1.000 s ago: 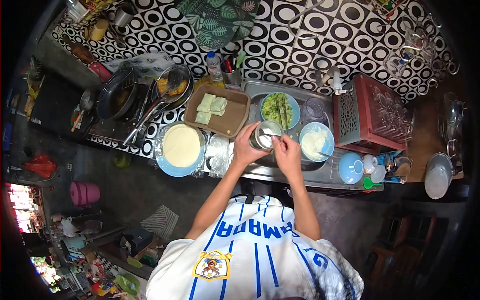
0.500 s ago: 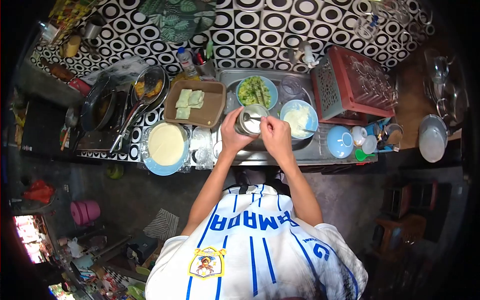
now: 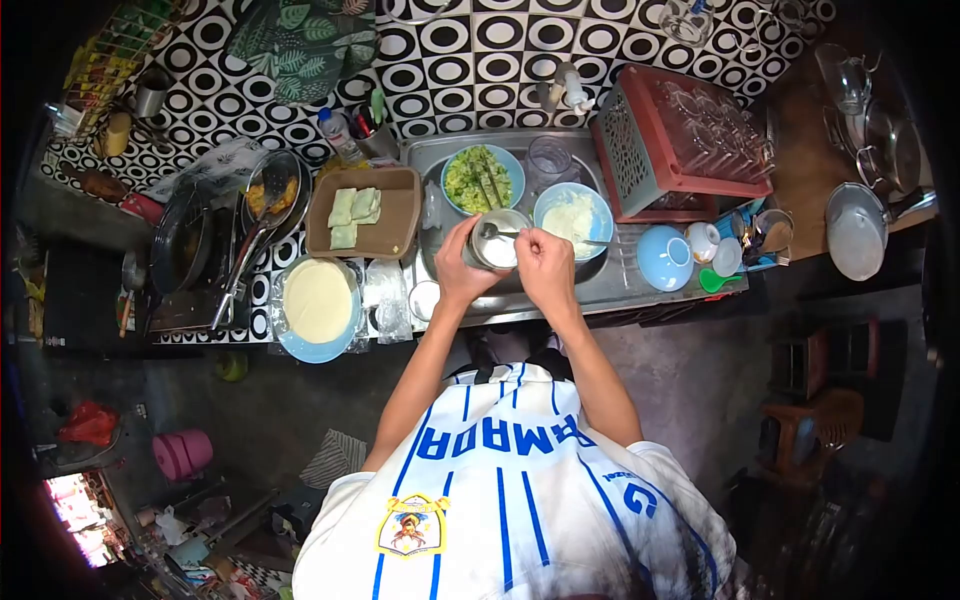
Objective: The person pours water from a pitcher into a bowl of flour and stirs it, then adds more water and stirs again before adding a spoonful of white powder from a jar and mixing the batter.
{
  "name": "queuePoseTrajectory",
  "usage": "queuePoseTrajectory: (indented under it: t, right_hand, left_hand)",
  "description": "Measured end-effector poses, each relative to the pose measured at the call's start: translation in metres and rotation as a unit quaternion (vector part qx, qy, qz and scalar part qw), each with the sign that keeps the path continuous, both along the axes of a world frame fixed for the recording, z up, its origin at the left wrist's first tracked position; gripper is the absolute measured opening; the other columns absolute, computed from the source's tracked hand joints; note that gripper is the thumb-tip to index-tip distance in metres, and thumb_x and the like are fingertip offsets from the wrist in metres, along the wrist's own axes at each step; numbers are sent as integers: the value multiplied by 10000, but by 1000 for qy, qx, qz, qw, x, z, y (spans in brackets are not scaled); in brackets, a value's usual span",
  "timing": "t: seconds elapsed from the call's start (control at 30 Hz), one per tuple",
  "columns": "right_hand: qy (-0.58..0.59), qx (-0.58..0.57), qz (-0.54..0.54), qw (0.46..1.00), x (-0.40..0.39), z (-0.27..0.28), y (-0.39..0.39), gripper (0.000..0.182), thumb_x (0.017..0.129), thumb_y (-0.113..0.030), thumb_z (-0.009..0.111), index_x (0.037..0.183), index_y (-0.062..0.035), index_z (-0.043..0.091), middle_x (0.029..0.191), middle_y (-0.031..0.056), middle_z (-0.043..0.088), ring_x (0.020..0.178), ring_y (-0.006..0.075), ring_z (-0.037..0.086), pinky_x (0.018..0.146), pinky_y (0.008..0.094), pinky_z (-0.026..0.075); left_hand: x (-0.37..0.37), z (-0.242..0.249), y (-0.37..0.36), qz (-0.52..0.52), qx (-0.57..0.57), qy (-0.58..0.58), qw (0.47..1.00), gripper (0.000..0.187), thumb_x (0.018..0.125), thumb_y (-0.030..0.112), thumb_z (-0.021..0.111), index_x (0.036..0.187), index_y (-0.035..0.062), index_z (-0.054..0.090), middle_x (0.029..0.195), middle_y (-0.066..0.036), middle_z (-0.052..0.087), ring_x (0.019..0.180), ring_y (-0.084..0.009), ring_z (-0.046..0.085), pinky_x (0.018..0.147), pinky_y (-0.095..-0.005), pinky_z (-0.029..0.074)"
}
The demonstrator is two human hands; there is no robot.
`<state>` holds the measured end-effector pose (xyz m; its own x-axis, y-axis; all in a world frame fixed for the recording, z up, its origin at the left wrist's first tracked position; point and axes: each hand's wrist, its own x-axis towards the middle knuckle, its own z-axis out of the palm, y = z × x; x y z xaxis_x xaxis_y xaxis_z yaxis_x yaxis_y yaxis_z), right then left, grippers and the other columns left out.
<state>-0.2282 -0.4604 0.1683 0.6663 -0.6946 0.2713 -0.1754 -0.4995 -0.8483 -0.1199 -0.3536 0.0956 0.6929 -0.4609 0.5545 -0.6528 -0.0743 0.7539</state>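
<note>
My left hand (image 3: 462,268) is wrapped round a jar (image 3: 489,252) of white powdery or grainy stuff, held above the front of the sink. My right hand (image 3: 546,268) pinches the handle of a metal spoon (image 3: 503,234), whose bowl end lies inside the jar's mouth. Just behind the jar stands a light blue bowl (image 3: 518,178) of chopped greens, with tongs or similar utensils lying in it. To the right, close to my right hand, another blue bowl (image 3: 606,212) holds a pale white mixture and a metal utensil.
Left of the sink (image 3: 415,150), a brown tray (image 3: 400,205) holds several folded green wraps. Pale round sheets (image 3: 318,300) lie on a blue plate in front of it. Farther left are pans (image 3: 180,235). A red dish rack (image 3: 610,130) and an upturned blue bowl (image 3: 664,258) stand right.
The whole counter has shifted left in view as the camera turned. Both hands keep their hold on the jar and spoon; the spoon's angle has changed slightly.
</note>
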Motion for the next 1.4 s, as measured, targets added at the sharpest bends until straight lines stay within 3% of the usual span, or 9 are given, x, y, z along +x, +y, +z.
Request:
queuePoseTrajectory:
  t: [0.27, 0.47, 0.67, 1.07, 1.13, 1.27, 1.4]
  right_hand:
    - [-3, 28, -16, 999, -13, -9, -14, 319, 902, -130, 597, 645, 49, 540, 537, 220, 511, 459, 371, 538, 476, 437, 373]
    - [2, -47, -14, 999, -32, 11, -30, 284, 893, -133, 606, 664, 31, 566, 586, 211, 564, 536, 385, 568, 533, 470, 411]
    - [24, -54, -7, 998, -34, -3, -52, 256, 891, -121, 605, 677, 9, 552, 618, 200, 572, 605, 408, 564, 640, 480, 424]
    - [22, -173, 54, 983, -49, -9, -74, 206, 866, -108, 621, 683, -27, 570, 619, 169, 587, 640, 362, 586, 687, 456, 426]
    - [-13, -154, 42, 987, -50, -15, -78, 247, 888, -94, 610, 671, -5, 531, 599, 176, 546, 603, 369, 556, 631, 442, 408]
    - [5, -29, -11, 1000, -57, -12, -87, 253, 896, -110, 599, 682, 15, 549, 617, 201, 562, 608, 390, 573, 605, 465, 418]
    - [-2, 23, -22, 999, -65, -8, -97, 292, 926, -117, 584, 686, 39, 524, 606, 224, 536, 544, 399, 545, 534, 451, 394]
  left_hand:
    - [-14, 2, -16, -12, 9, 1, 1000, 826, 478, 204, 929, 1227, 24, 628, 1178, -165, 683, 1060, -332, 680, 908, -400, 556]
    - [-20, 7, -29, -20, 3, -1, 1000, 834, 476, 176, 931, 1239, 32, 625, 1189, -153, 684, 1064, -330, 679, 910, -395, 555]
    - [-24, 5, -46, -26, 14, -11, 1000, 837, 471, 165, 931, 1239, 33, 625, 1197, -155, 681, 1063, -330, 677, 913, -392, 549]
    - [-36, 3, -87, -58, -3, 15, 998, 788, 530, 152, 914, 1248, 15, 619, 1226, -173, 670, 1092, -321, 672, 939, -375, 532]
    - [-37, 3, -93, -58, -16, 10, 998, 705, 569, 151, 890, 1217, 21, 645, 1195, -148, 695, 1067, -282, 688, 937, -358, 529]
    - [-39, 4, -100, -64, 4, 8, 998, 763, 541, 157, 914, 1238, 27, 635, 1215, -145, 685, 1093, -285, 676, 952, -365, 527]
    - [-39, 0, -107, -59, 11, 18, 998, 816, 506, 160, 933, 1251, 27, 626, 1217, -142, 683, 1106, -287, 670, 964, -370, 522]
